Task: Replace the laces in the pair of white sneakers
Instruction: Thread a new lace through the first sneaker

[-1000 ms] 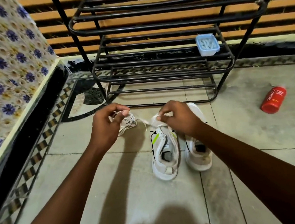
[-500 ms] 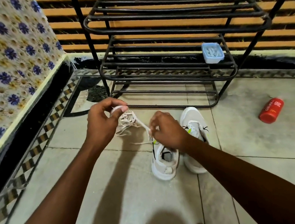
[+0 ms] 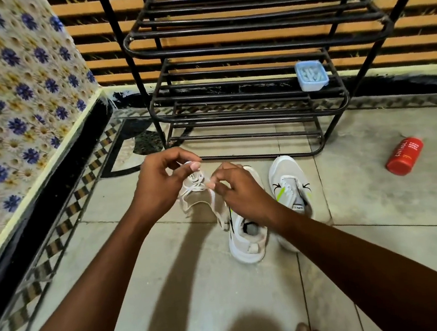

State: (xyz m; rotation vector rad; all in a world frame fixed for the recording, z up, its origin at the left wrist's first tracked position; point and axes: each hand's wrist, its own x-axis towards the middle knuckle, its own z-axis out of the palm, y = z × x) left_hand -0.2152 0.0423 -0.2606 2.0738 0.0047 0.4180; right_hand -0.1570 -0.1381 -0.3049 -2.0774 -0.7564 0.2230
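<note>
Left hand [image 3: 159, 184] raised over the tiled floor [image 3: 204, 289], thumb and curled fingers pinching the top of a bunched white lace [image 3: 197, 188]. Right hand [image 3: 237, 187] just beside it, fingertips nipped on a strand of the same bundle, with loops and a loose tail hanging below and between the two. Both hands closed on lace, then, neither one free.

Beneath the right wrist, the near sneaker [image 3: 247, 239] flat on the floor, toe hidden by the hand, heel toward the camera, throat looking open (whether any lace remains in its eyelets: cannot tell). Just beside it, on the right, the second sneaker [image 3: 290, 184], a pale strip down its tongue, lace or trim unclear.

Further back, a black metal shoe rack [image 3: 245, 99] with a small blue tub [image 3: 311, 75] on one shelf. Well apart on the right, a red canister [image 3: 404, 156] lying on its side.

Probable handling of the lace: almost weightless, limp, flat-woven, prone to twisting and snagging on its own loops. Best taken near a tip, where the stiff end should steer through an eyelet. Pulling mid-bundle likely to tighten the tangle rather than free it. Shoes light and soft-sided, likely to slide on smooth tile unless steadied at the heel or the tongue
</note>
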